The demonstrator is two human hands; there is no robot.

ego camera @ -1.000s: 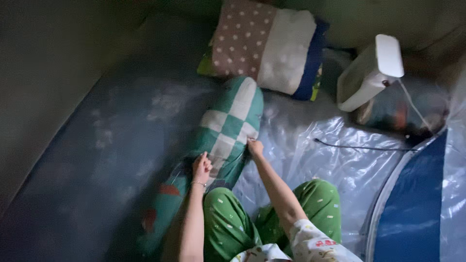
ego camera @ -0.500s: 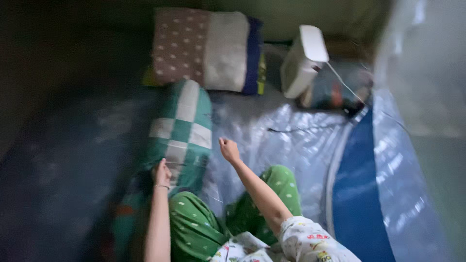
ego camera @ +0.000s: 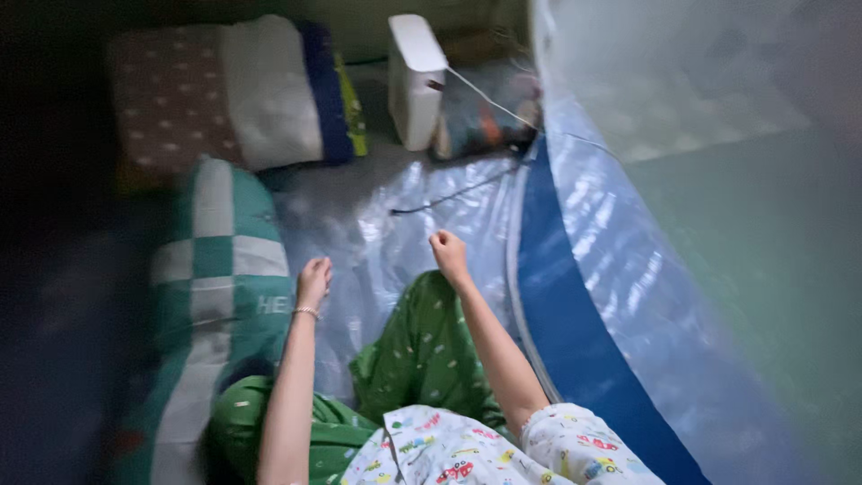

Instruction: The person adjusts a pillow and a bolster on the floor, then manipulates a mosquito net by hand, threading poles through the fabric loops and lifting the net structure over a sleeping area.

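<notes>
- Hands have let go: left hand (ego camera: 314, 278), fingers loosely curled, now rests beside the green-and-white checked bolster pillow (ego camera: 215, 287) at lower left.
- Right hand (ego camera: 448, 253) has lifted clear into an empty fist over the clear plastic sheet (ego camera: 386, 242), mid-frame.

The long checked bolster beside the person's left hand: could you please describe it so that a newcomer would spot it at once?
Start at the dotted pillow lying at the far end of the bedding. Just below it, left of the left hand, lies the bolster, long and tube-shaped. Its green-and-white checks set it apart from the pillow's dots.

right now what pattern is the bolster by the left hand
Green and white checks on the bolster, seen in the head view.
</notes>
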